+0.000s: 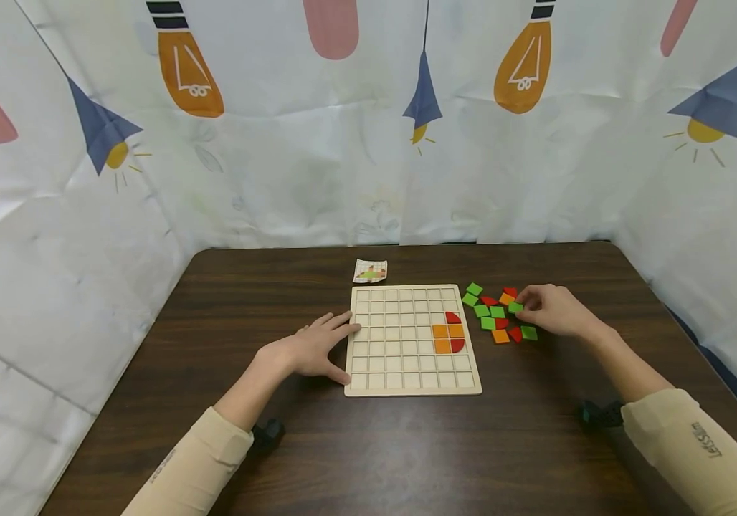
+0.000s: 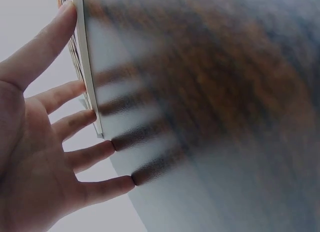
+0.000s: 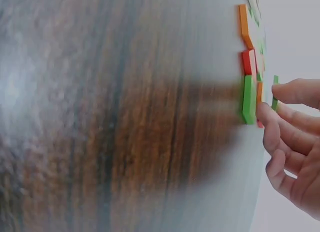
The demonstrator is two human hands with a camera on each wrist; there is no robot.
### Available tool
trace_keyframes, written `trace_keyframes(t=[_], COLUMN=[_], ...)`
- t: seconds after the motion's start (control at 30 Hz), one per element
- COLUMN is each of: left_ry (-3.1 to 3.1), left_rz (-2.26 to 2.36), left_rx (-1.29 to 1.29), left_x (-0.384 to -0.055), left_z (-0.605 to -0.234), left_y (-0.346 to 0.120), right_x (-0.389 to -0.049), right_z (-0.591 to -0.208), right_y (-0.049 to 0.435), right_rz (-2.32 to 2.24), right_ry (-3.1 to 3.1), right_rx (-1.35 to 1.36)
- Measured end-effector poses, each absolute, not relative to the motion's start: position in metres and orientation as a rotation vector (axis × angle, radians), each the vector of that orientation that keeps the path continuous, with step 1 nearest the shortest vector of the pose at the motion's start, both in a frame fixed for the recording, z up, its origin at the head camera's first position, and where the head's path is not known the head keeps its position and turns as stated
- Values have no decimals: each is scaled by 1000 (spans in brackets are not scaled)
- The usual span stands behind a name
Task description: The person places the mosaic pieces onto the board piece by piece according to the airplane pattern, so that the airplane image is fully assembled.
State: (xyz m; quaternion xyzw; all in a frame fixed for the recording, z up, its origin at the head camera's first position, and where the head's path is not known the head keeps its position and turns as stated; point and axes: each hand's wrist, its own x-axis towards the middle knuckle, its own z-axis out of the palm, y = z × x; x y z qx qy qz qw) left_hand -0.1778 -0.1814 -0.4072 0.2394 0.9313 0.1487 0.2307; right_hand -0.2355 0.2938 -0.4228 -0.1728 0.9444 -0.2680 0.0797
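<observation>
A pale wooden grid board (image 1: 394, 383) lies on the table. My left hand (image 1: 309, 349) spreads its fingers at the board's left edge, with thumb and fingertips touching the rim; in the left wrist view the straight fingers (image 2: 92, 154) reach the edge and the tabletop. Toward the board's right side sit three orange squares (image 1: 441, 345) and two red rounded tiles (image 1: 457, 345). Right of the board, my right hand (image 1: 552, 309) pinches a green square tile (image 3: 275, 91) between thumb and finger, raised above the loose tiles (image 1: 487, 323).
Several loose green, red and orange tiles lie scattered beside the board's right edge, among them an orange square (image 1: 500, 336) and a green square (image 1: 529, 333). A small pattern card (image 1: 371, 271) rests behind the board. A printed curtain (image 1: 291, 179) hangs behind the dark table (image 1: 407, 451).
</observation>
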Motion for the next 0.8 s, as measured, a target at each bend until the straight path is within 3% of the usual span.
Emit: trace_keyframes(t=[0.8], left_ry=[2558], left_rz=[401], left_rx=[654], left_x=[-177], left_z=[-405], left_y=[-181], right_x=[-227], right_z=[-413], right_y=[240], right_rz=[-985], right_ry=[2763], right_rx=[-640])
